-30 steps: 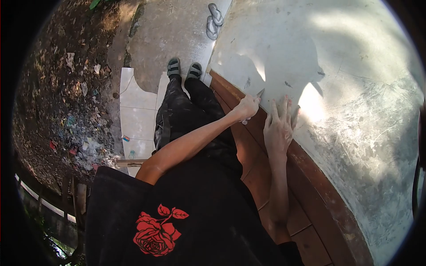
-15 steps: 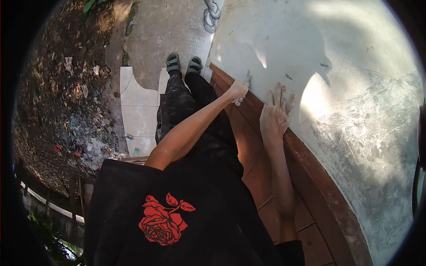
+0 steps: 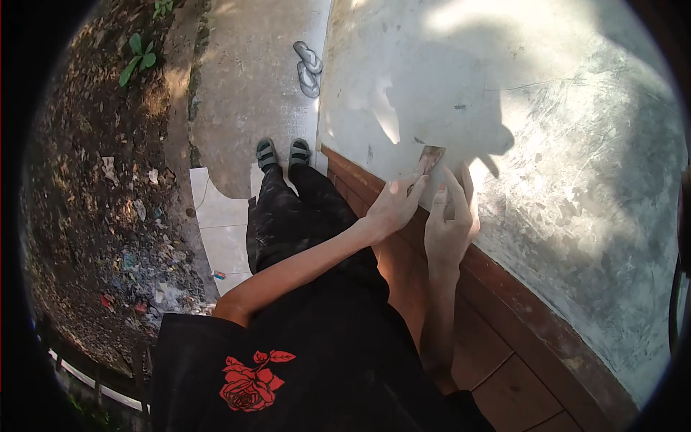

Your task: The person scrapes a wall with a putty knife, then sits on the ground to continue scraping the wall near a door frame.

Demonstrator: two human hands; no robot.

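My left hand [image 3: 394, 205] is closed around a small scraper [image 3: 432, 155], whose flat, brownish blade with a straight end sticks up past my fingers. Its handle is hidden in my grip. Just to the right, my right hand [image 3: 450, 227] is raised with fingers apart and slightly bent, its fingertips close to the scraper and my left fingers. Both hands overlap the lower edge of a pale grey-white plastered wall [image 3: 561, 216], above a band of brown tiles [image 3: 497, 353].
My sandaled feet [image 3: 282, 152] stand on a concrete path [image 3: 237, 93]. A pair of grey flip-flops [image 3: 308, 70] lies by the wall. White tile pieces [image 3: 219, 230] are on the left, beside leaf-strewn soil [image 3: 108, 194] with scattered litter.
My right hand has lifted off the wall and come left to meet my left hand. My left hand has turned and moved toward it, still holding the scraper. The view has shifted.
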